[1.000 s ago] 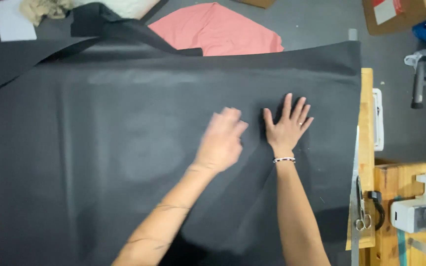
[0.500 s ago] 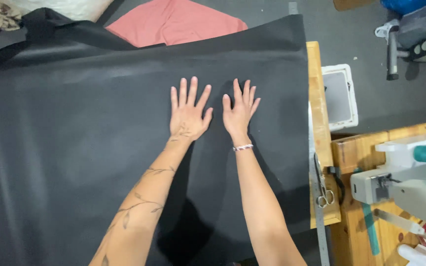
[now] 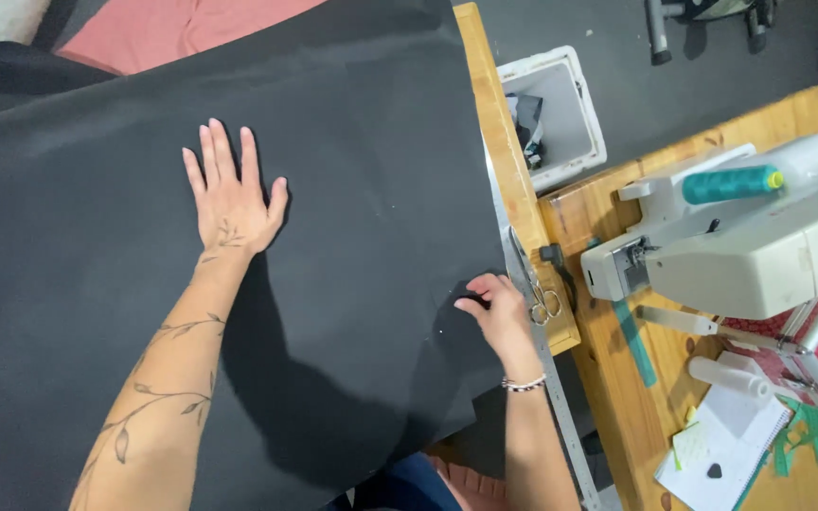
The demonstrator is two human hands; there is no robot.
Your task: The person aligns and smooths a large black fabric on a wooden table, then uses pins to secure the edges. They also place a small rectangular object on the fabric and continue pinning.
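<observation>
A large sheet of black fabric (image 3: 352,142) covers the table. My left hand (image 3: 231,194) lies flat on it, fingers spread, pressing it down near the middle. At the sheet's right edge my right hand (image 3: 494,312) pinches the black fabric between thumb and fingers. A pair of scissors (image 3: 534,284) lies on the wooden table edge just right of that hand, beside a long metal ruler (image 3: 560,416).
A white sewing machine (image 3: 750,237) with a teal thread spool (image 3: 731,183) stands on a wooden side table (image 3: 617,378). A white bin (image 3: 575,104) sits on the floor. Pink fabric (image 3: 163,28) lies beyond the black sheet. Papers (image 3: 721,454) and a red case (image 3: 816,350) are at right.
My right hand has left its flat spot next to the left hand and moved to the sheet's right edge, pinching it. The view has shifted right, showing the sewing machine.
</observation>
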